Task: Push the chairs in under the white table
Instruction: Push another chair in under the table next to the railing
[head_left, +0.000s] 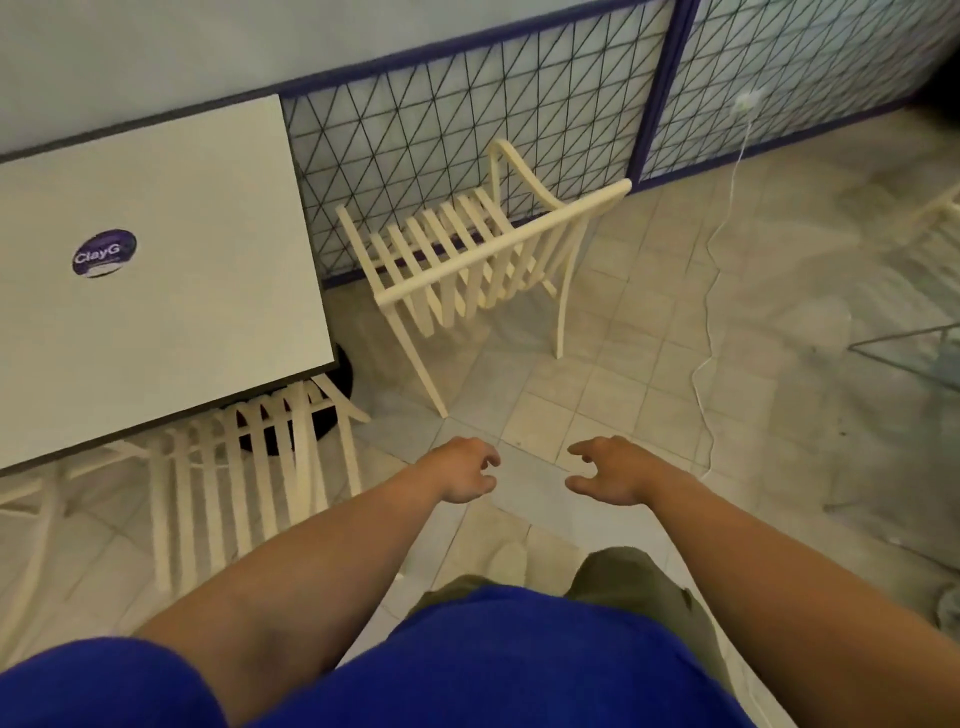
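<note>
The white table (171, 218) fills the upper left and carries a round purple sticker (104, 252). A cream slatted chair (467, 249) stands free on the tiles to the right of the table, beside the mesh partition, its backrest towards the right. A second cream slatted chair (249, 467) sits partly under the table's near edge, its back showing. My left hand (462, 470) and my right hand (608, 470) reach forward over bare floor, fingers apart, holding nothing. Both hands are short of the free chair's legs.
A mesh partition (467, 119) with a purple frame runs behind the free chair. A white cable (709, 291) trails across the tiled floor on the right. A glass tabletop corner (914, 358) shows at the right edge. A dark round table base (343, 374) lies under the white table.
</note>
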